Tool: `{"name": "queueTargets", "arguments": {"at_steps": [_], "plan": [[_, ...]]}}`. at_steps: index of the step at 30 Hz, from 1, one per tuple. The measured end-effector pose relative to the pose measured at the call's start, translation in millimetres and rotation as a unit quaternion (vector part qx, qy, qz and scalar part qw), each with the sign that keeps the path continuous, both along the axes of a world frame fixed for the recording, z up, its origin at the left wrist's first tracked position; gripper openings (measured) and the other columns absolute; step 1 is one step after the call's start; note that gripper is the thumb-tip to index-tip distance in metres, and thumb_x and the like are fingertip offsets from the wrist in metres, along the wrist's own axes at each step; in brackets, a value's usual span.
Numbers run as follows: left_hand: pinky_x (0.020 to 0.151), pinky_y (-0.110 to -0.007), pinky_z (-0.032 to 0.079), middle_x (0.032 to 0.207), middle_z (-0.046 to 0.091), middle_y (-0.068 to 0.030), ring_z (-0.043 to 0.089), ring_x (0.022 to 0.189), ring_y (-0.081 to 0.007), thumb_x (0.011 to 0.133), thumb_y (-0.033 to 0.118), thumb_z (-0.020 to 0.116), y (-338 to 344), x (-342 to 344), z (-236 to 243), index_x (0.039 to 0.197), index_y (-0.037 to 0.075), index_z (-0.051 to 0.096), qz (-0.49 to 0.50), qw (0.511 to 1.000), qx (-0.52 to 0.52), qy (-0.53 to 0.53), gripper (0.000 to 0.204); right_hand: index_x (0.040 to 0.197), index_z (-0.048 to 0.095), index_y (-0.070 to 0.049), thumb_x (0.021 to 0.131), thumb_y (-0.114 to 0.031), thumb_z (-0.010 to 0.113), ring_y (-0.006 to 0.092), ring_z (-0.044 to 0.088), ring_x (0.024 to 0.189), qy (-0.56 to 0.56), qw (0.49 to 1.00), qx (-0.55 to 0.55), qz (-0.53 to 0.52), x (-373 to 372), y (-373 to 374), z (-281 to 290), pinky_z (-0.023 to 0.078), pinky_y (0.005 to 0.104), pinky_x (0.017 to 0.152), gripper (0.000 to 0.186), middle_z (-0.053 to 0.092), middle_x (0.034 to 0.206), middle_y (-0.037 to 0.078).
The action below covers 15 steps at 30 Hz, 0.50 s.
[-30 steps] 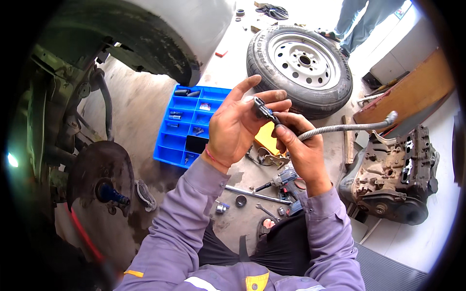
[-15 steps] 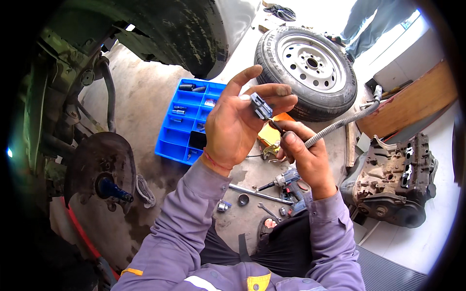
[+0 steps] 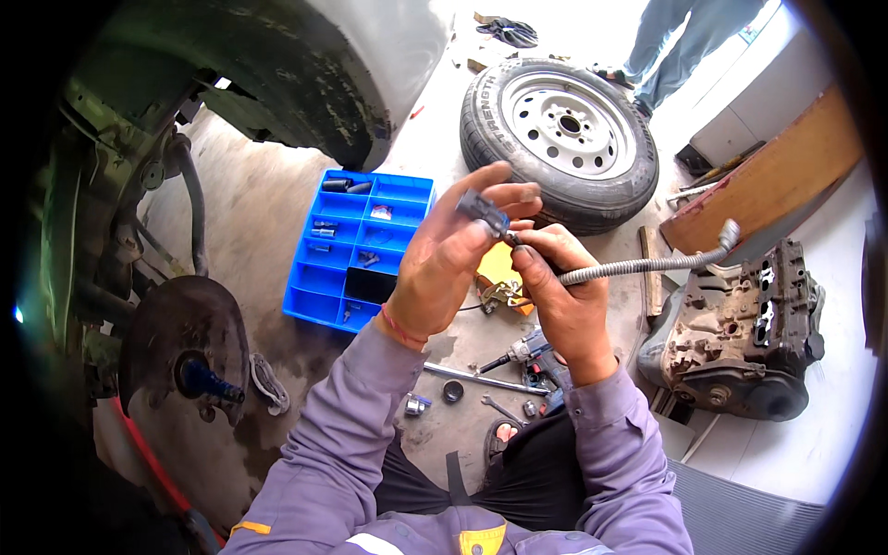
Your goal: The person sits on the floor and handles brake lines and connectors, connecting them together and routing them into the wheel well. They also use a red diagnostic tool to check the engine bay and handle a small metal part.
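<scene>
A dark electrical connector [image 3: 484, 212] rests against the fingers of my left hand [image 3: 427, 273], with the thumb pressed on its near side. Its fingertips stick out past the connector. My right hand [image 3: 572, 310] pinches the wire right behind the connector between thumb and fingers. From that hand a grey corrugated cable sleeve [image 3: 638, 268] runs off to the right, and its angled end piece [image 3: 729, 235] hangs free above the engine block. Both hands are raised in front of me over the floor.
Below the hands lie a cordless power tool [image 3: 527, 351], a long metal bar [image 3: 481, 377], a socket [image 3: 417, 404] and a wrench [image 3: 503, 409]. A blue compartment box [image 3: 319, 280], wheel [image 3: 564, 139], engine block [image 3: 740, 333] and brake disc shield [image 3: 153, 324] surround me. A person's legs [image 3: 689, 46] stand behind.
The connector has turned in my left hand and the thumb now lies on it. The sleeve's free end has dropped lower. The whole view has shifted slightly.
</scene>
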<state>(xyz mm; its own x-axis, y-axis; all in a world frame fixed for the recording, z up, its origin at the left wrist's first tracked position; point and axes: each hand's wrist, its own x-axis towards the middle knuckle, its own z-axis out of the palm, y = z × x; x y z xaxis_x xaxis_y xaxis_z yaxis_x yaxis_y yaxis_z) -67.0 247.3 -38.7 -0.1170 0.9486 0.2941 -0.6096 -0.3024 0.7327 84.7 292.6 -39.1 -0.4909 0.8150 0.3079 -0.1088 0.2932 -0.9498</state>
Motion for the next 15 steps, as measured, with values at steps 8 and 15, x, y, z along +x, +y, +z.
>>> {"name": "queueTargets", "arguments": {"at_steps": [8,15], "plan": [[0.096,-0.029,0.048,0.12,0.064,-0.0119,0.059,0.111,-0.0159,0.105,0.025,0.047,13,43,-35,0.129,-0.002,0.057,0.099,0.971,-0.185,0.114,0.038,0.103,0.065,0.004,0.095,-0.02,0.058,0.0371,0.065,0.088,-0.127,0.983,0.091,-0.099,-3,4,-40,0.052,0.0426,0.081,0.027,0.064,0.095,0.021],[0.062,-0.027,0.047,0.089,0.062,-0.006,0.056,0.067,-0.0122,0.107,0.029,0.04,7,4,-40,0.131,-0.005,0.05,0.095,0.96,-0.209,0.159,0.043,0.105,0.058,-0.002,0.098,-0.026,0.059,0.0133,0.06,0.065,-0.024,0.969,-0.163,-0.185,78,64,-22,0.051,0.0291,0.057,0.026,0.064,0.079,0.006]]}}
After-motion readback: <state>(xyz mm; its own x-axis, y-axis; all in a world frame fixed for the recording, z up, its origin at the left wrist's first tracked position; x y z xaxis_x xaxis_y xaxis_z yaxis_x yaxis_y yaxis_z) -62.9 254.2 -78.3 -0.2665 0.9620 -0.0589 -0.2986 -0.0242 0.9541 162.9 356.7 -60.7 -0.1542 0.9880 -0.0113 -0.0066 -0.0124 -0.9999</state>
